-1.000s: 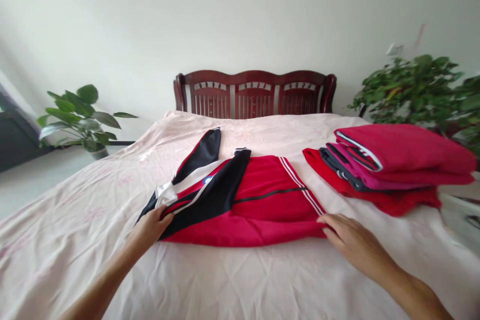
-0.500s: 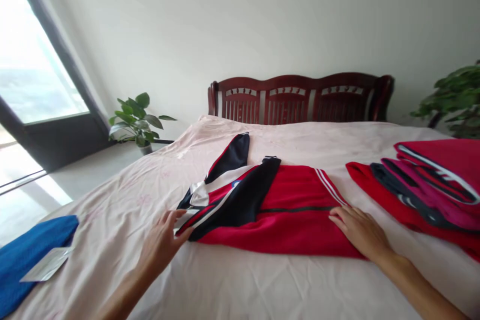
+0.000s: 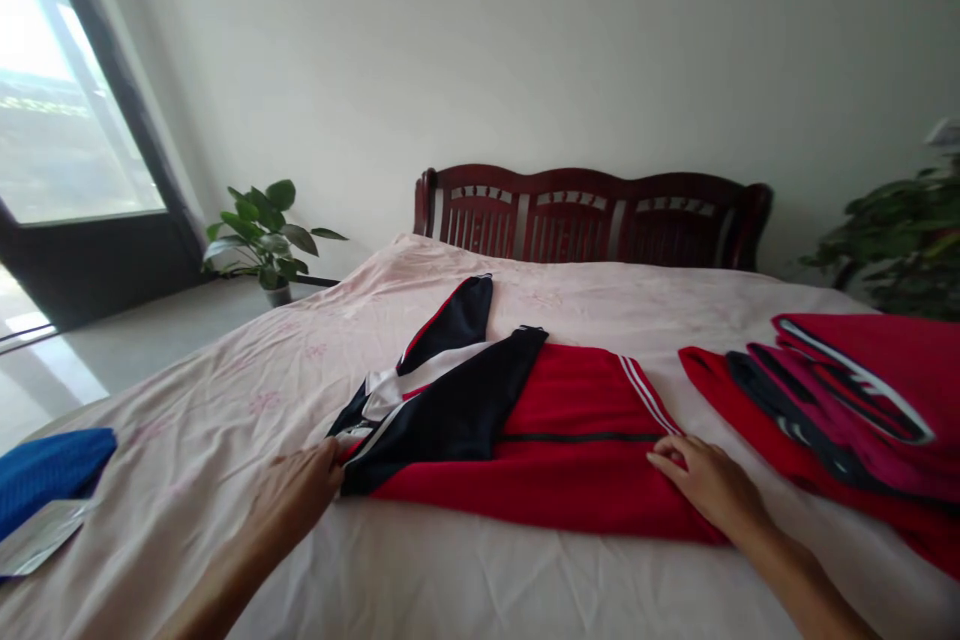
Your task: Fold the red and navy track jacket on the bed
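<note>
Bedroom, head view only: pink bedsheet (image 3: 225, 400), wooden headboard (image 3: 592, 220), potted plant (image 3: 266, 235) by the window. Red/navy jacket (image 3: 540, 440) lies folded mid-bed. Left hand (image 3: 296, 495) is flat at its collar end, no longer pinching as 1 s ago; right hand (image 3: 709, 485) lies flat, fingers spread, on the hem. Neither grips anything. Looks like smoothing. Stack of red clothes (image 3: 847, 400) sits to the right.

The left hand (image 3: 296, 500), lifted with fingers spread half a second ago, now lies flat on the bed (image 3: 465, 570) against the near left corner of the red and black jacket (image 3: 525, 430), seemingly touching it. The view has swung left, showing the window (image 3: 67, 120).
</note>
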### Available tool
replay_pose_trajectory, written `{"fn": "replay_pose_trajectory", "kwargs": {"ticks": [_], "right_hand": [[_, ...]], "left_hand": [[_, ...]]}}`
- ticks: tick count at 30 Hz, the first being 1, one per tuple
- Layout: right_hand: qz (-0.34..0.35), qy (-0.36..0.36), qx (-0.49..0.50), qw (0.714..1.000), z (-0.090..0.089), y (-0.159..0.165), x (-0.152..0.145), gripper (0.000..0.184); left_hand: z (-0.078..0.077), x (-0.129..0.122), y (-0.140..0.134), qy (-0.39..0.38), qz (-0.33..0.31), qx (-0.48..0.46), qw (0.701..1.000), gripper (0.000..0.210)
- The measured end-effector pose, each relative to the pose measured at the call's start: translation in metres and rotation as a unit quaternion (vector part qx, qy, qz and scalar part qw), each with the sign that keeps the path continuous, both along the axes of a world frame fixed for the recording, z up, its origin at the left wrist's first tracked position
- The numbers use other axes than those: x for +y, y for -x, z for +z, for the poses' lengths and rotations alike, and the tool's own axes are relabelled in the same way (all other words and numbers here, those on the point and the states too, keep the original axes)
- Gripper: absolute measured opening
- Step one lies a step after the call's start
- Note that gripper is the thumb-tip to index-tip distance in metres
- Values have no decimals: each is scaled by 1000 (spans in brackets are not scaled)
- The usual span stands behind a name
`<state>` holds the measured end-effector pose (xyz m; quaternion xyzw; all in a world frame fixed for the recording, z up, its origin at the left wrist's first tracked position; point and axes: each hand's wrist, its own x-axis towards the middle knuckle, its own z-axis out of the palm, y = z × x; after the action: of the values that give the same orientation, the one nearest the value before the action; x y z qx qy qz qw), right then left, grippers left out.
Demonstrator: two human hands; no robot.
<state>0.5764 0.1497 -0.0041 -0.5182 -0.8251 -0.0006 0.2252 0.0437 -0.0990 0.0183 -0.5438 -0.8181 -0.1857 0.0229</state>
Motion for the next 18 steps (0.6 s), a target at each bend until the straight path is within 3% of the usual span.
{"fn": "replay_pose_trajectory", "kwargs": {"ticks": [3, 6, 8, 12, 15, 18], "right_hand": [[10, -51, -14, 999, 8, 23, -10, 30], [81, -76, -23, 994, 4, 55, -28, 38], [117, -58, -39, 991, -5, 69, -37, 42], [124, 10, -41, 991, -18, 68, -37, 46], [136, 58, -17, 989, -10, 63, -21, 41], [122, 81, 2, 989, 11, 77, -1, 37]], "left_hand": [[23, 17, -31, 27, 4, 91, 996, 30], [30, 47, -58, -8, -32, 102, 994, 51], [23, 65, -65, 9, -41, 100, 994, 53], [1, 79, -57, 31, -20, 46, 998, 27], [-9, 74, -49, -46, -13, 4, 999, 24], [-11, 65, -50, -128, -55, 16, 990, 21]]}}
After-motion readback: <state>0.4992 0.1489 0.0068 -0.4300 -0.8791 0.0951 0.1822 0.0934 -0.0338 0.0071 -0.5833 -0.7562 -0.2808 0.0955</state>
